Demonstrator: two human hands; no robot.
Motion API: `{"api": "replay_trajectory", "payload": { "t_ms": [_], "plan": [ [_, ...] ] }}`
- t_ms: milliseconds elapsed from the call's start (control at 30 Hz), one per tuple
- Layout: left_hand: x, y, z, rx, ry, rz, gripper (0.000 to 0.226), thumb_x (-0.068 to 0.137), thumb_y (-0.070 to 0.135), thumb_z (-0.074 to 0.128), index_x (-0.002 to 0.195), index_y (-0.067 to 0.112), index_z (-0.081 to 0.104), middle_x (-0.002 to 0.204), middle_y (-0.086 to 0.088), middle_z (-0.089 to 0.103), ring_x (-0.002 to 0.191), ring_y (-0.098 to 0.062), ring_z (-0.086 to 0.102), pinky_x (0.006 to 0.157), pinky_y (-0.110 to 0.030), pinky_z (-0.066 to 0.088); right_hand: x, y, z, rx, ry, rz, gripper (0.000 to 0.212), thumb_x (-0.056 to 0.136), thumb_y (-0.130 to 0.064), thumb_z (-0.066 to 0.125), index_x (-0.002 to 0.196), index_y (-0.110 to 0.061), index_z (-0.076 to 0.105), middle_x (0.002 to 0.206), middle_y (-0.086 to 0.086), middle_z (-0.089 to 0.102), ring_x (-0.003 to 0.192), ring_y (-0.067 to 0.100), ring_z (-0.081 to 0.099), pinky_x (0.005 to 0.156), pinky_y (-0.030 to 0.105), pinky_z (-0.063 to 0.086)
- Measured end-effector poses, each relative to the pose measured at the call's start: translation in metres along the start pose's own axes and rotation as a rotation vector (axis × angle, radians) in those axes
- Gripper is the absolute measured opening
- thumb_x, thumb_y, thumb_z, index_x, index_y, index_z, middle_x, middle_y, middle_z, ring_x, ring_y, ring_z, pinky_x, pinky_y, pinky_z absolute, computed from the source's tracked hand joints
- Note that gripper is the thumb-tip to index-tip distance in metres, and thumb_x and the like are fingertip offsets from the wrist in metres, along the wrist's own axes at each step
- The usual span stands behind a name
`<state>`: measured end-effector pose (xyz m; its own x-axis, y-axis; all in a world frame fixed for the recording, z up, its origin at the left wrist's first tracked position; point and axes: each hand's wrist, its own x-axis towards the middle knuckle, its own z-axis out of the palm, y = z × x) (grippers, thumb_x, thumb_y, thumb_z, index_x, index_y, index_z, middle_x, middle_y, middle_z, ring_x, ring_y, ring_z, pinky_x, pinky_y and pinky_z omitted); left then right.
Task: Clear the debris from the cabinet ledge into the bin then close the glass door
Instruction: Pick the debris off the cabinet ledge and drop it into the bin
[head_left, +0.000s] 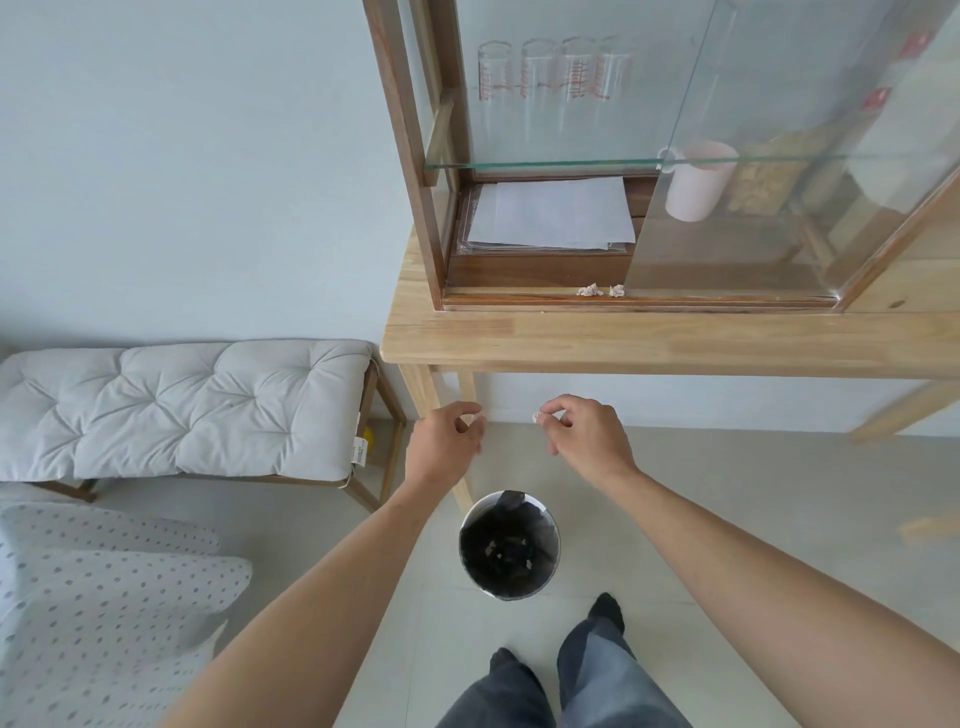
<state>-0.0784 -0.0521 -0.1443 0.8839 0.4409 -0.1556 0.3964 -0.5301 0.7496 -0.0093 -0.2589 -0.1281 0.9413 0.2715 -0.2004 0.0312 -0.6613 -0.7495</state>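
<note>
Wooden table (675, 338) carries cabinet (415, 156); two debris scraps (600, 291) on ledge front edge, glass door (753, 156) ajar. Right hand (584, 434) pinches scrap (536, 415), left hand (447, 441) pinched, contents unclear, above bin (509, 545).

I note the cabinet (649, 156) on the table (675, 338), debris (600, 290) on its ledge, bin (509, 544) on the floor before the table.

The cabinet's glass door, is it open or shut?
Open: the glass door covers only the right side, leaving the papers uncovered.

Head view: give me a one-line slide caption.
Both hands, left hand and right hand, carry paper scraps above the bin; two crumpled bits remain on the cabinet ledge.
</note>
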Motion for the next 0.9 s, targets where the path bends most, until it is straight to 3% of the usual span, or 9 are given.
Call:
{"api": "replay_trajectory", "payload": {
  "t_ms": [200, 300, 533, 667, 800, 900],
  "plan": [
    [-0.008, -0.022, 0.018, 0.013, -0.025, -0.073, 0.028, 0.104, 0.039, 0.067, 0.127, 0.027, 0.077, 0.065, 0.011, 0.074, 0.07, -0.005, 0.071, 0.063, -0.025, 0.052, -0.005, 0.022, 0.015, -0.03, -0.081, 0.06, 0.015, 0.099, -0.04, 0.068, 0.09, -0.03, 0.075, 0.061, -0.007, 0.076, 0.055, 0.008, 0.062, 0.064, 0.029, 0.046],
    [-0.01, -0.031, 0.029, 0.03, -0.046, -0.102, 0.029, 0.104, 0.04, 0.068, 0.128, 0.026, 0.076, 0.067, 0.011, 0.075, 0.071, -0.007, 0.071, 0.076, -0.037, 0.063, -0.004, 0.031, 0.023, -0.051, -0.11, 0.079, 0.015, 0.099, -0.041, 0.068, 0.09, -0.031, 0.076, 0.06, -0.011, 0.075, 0.052, 0.003, 0.062, 0.063, 0.028, 0.046],
    [-0.011, -0.042, 0.048, 0.065, -0.085, -0.154, 0.029, 0.104, 0.04, 0.068, 0.129, 0.027, 0.075, 0.089, 0.0, 0.081, 0.075, -0.013, 0.074, 0.082, -0.036, 0.064, -0.004, 0.043, 0.045, -0.098, -0.19, 0.104, 0.015, 0.099, -0.044, 0.067, 0.091, -0.034, 0.075, 0.059, -0.018, 0.074, 0.061, 0.002, 0.069, 0.069, 0.03, 0.055],
    [-0.014, -0.049, 0.055, 0.069, -0.094, -0.187, 0.027, 0.105, 0.037, 0.069, 0.128, 0.026, 0.076, 0.085, 0.003, 0.08, 0.075, -0.007, 0.073, 0.08, -0.027, 0.058, -0.006, 0.052, 0.055, -0.098, -0.227, 0.126, 0.014, 0.1, -0.04, 0.066, 0.092, -0.033, 0.075, 0.06, -0.015, 0.076, 0.056, 0.002, 0.067, 0.074, 0.033, 0.061],
    [-0.017, -0.055, 0.06, 0.092, -0.105, -0.203, 0.026, 0.104, 0.039, 0.068, 0.127, 0.028, 0.076, 0.081, 0.005, 0.078, 0.067, 0.0, 0.069, 0.063, -0.015, 0.047, -0.007, 0.059, 0.062, -0.093, -0.247, 0.153, 0.015, 0.1, -0.039, 0.066, 0.092, -0.03, 0.076, 0.06, -0.014, 0.076, 0.061, 0.007, 0.07, 0.075, 0.034, 0.061],
    [-0.019, -0.061, 0.064, 0.094, -0.139, -0.216, 0.033, 0.104, 0.039, 0.068, 0.135, 0.029, 0.072, 0.074, 0.009, 0.077, 0.07, -0.002, 0.071, 0.069, -0.027, 0.058, -0.009, 0.063, 0.064, -0.083, -0.267, 0.167, 0.014, 0.099, -0.036, 0.066, 0.106, -0.031, 0.077, 0.059, -0.013, 0.076, 0.067, 0.009, 0.072, 0.081, 0.035, 0.061]
  ]
}}
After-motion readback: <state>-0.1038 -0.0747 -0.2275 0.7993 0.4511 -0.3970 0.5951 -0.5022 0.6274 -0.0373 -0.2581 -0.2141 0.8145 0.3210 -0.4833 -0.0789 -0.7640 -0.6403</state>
